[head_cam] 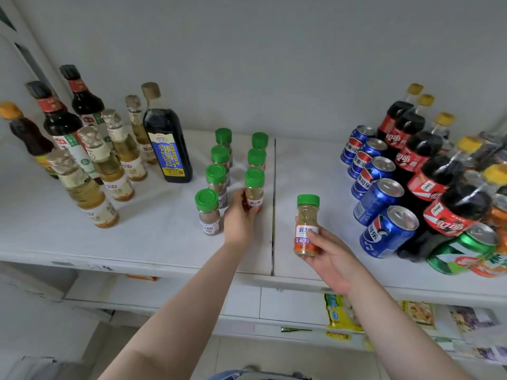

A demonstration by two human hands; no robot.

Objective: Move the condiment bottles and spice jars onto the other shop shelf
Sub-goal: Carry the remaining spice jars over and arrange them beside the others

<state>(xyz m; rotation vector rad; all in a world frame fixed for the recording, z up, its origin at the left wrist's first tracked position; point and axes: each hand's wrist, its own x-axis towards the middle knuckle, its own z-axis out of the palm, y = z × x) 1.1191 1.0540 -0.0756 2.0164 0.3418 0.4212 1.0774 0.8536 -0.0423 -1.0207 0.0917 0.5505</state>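
Observation:
Several green-capped spice jars (216, 179) stand in two rows on the left shelf board (153, 237). My left hand (240, 218) grips the front jar of the right row (254, 189), which stands on the board. My right hand (329, 256) holds another green-capped spice jar (306, 224) upright above the right shelf board (315, 171), just right of the seam. Further left stand the condiment bottles: several pale vinegar bottles (104, 160), dark soy sauce bottles (59, 119) and a large dark bottle with a blue label (167, 144).
Blue cola cans (375, 185), dark cola bottles (428, 171) and green and orange cans (472, 253) crowd the right end of the shelf. A dark seam (274, 204) divides the two boards. Snack packets (340, 311) lie on the lower shelf.

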